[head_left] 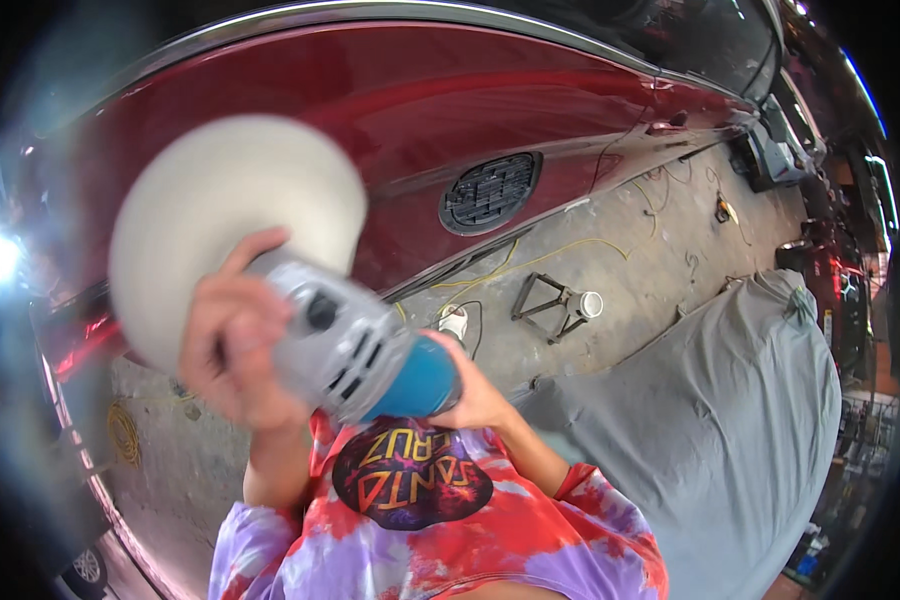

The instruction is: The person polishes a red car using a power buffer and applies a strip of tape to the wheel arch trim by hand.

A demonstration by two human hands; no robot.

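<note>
I hold a grey and blue power polisher [345, 335] in both hands, tilted across my body. My left hand [235, 345] is closed round its grey front end, right behind the large white polishing pad [225, 215]. My right hand [477, 390] wraps the blue rear body, and the tool partly hides its fingers. The pad looks slightly blurred at its rim. It overlaps the dark red car body [450, 100] in the view; whether it touches the paint I cannot tell.
A black oval slatted piece [490, 192] sits on the car's side. On the concrete floor stand a dark metal frame [545, 308] and a white round container [590, 304]. Yellow cords [570, 243] run across the floor. A grey cover [710, 430] drapes a large object at right.
</note>
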